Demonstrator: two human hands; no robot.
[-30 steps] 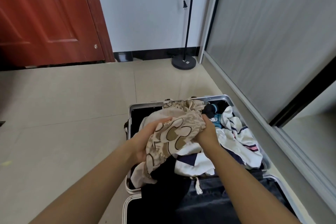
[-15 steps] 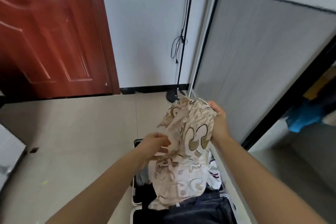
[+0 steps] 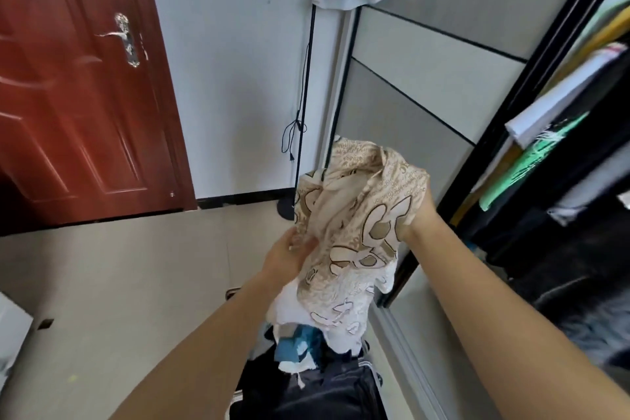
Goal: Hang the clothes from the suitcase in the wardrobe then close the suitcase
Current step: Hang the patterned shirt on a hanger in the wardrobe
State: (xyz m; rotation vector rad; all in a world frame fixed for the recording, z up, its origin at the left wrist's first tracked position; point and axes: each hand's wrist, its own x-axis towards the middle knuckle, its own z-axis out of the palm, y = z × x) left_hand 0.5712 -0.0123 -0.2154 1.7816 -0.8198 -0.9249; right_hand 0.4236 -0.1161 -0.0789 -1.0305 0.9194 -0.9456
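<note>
Patterned garment (image 3: pixel 358 215) hangs bunched at centre frame, long axis roughly vertical, above the suitcase (image 3: pixel 324 395). Left hand (image 3: pixel 289 256) pinches its lower left edge. Right hand (image 3: pixel 424 211) holds its top, fingers covered by cloth. Open wardrobe (image 3: pixel 504 119) lies at right of frame; right hand is nearer.

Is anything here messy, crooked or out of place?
Nothing is broken or spilled. The beige patterned garment is bunched up between the left hand and right hand, the other clothes lie jumbled in the suitcase, and the floor lamp's cord dangles unplugged against the wall.
</note>
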